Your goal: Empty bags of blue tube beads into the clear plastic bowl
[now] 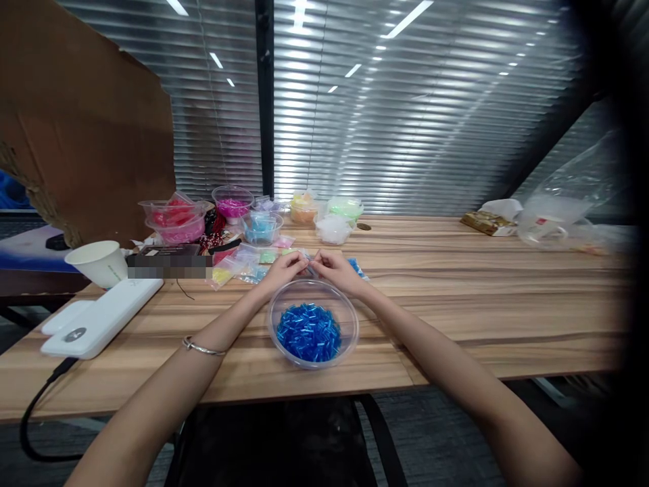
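My left hand [288,268] and my right hand [332,268] meet just beyond the bowl's far rim. Their fingertips pinch together on a small translucent piece [309,266] that looks like a little plastic bag, mostly hidden by the fingers. Below them stands a clear plastic bowl [349,331] with short blue tube beads [309,333] lying inside. Right behind my right hand lies a small bag of blue pieces [357,268]. To the left of my left hand are several small clear bags, one with yellow contents [222,275] and one with light blue [253,273].
Tubs of pink [182,233], magenta [232,206], light blue [261,228], orange [303,210] and white [334,230] pieces stand at the back. A paper cup [99,262] and white power bank [104,318] are left, beside cardboard [96,108]. A tissue box [489,220] sits back right.
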Available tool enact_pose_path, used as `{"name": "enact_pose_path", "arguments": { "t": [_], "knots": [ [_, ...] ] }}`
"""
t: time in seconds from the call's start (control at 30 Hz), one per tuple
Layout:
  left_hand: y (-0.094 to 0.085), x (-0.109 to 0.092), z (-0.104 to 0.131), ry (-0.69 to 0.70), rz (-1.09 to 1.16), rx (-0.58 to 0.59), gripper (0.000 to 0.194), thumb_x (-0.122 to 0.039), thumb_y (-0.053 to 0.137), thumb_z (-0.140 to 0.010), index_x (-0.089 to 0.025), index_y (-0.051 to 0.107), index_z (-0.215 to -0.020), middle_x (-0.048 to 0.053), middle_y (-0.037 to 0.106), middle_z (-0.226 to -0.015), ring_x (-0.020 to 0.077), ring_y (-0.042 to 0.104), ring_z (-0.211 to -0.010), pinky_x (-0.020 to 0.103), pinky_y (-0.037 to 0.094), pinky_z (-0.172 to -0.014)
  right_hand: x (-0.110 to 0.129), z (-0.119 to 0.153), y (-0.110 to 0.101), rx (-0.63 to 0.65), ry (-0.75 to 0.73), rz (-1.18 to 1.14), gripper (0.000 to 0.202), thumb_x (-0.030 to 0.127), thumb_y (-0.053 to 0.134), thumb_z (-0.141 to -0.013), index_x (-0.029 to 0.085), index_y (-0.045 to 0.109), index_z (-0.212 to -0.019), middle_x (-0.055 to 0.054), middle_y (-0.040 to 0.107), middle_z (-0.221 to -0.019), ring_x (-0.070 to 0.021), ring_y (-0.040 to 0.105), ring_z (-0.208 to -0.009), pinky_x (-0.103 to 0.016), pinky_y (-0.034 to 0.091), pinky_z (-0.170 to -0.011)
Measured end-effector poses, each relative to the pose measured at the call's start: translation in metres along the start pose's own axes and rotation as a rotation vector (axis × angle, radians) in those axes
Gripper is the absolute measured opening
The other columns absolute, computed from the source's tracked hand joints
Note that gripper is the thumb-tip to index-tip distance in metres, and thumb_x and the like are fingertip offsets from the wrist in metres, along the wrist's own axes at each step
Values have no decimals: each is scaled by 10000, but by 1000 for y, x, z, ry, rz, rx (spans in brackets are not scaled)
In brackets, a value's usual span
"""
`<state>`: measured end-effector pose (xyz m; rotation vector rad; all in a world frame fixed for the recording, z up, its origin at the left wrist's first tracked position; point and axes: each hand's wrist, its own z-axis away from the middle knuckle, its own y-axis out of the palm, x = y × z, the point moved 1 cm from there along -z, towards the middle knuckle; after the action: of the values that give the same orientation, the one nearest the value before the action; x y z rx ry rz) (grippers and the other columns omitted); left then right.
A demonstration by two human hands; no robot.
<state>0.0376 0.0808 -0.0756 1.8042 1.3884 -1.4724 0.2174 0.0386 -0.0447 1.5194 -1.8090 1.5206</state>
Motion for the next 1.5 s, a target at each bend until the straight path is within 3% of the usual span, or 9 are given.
{"name": "enact_pose_path", "arguments": {
  "t": [0.17,0.3,0.43,0.5,0.6,0.8,0.97,1.3,1.5],
  "knots": [
    [3,0,-3,-19,-19,-16,264,-357,594,-826,-147,559,-669,-19,553,-648,107,498,-635,217,384,-621,-1,-4,-6,-165,-21,120,220,336,555,-872,202,507,-705,24,501,-639,-134,439,-618,-269,325,-600],
    [4,-2,-1,-62,2,-26,205,-290,599,-778,-147,562,-635,-27,544,-588,97,479,-572,212,362,-572,3,-3,-11,-178,-49,150,190,313,580,-861,194,549,-716,2,561,-683,-149,503,-661,-286,383,-645],
    [1,-6,4,-101,51,-64,195,-294,580,-769,-142,589,-646,-15,563,-578,102,498,-557,219,378,-566,11,2,-9,-43,-111,90,236,339,568,-899,206,634,-1083,-61,665,-1117,-200,609,-1045,-334,471,-914],
    [-1,-8,6,-117,86,-78,200,-301,573,-765,-139,594,-649,-11,565,-582,103,506,-559,221,385,-568,14,5,-7,105,-137,36,400,362,581,-906,254,565,-1291,-56,587,-1343,-212,532,-1253,-377,410,-1068],
    [-1,-9,7,-140,146,-87,202,-303,581,-753,-137,591,-638,-9,568,-589,102,518,-575,223,406,-595,14,8,-6,212,-134,-2,575,397,660,-858,287,494,-1398,-53,496,-1464,-237,441,-1365,-440,324,-1159],
    [2,-2,6,-195,258,-66,208,-338,633,-740,-134,610,-703,-1,581,-626,105,544,-600,224,420,-602,7,6,-4,49,-156,39,498,395,733,-796,241,628,-1257,-71,640,-1299,-234,575,-1228,-419,418,-1085],
    [3,0,6,-204,306,-16,314,-437,683,-751,-132,608,-742,14,604,-668,115,580,-638,243,448,-653,-3,1,-9,-56,-138,51,325,410,641,-871,207,686,-1121,-81,703,-1152,-224,633,-1113,-415,460,-1015],
    [0,2,4,-193,336,-108,239,-366,666,-733,-134,610,-717,0,602,-670,106,571,-646,243,452,-686,-7,5,-2,91,-100,1,615,402,745,-782,270,555,-1350,-83,523,-1443,-236,469,-1344,-442,334,-1142],
    [1,3,4,-201,350,-107,277,-396,688,-729,-129,617,-705,14,611,-677,114,579,-653,249,455,-681,-10,1,-3,27,-29,-131,438,410,717,-799,223,645,-1189,-88,651,-1252,-231,597,-1165,-435,426,-1047]
  ]
}}
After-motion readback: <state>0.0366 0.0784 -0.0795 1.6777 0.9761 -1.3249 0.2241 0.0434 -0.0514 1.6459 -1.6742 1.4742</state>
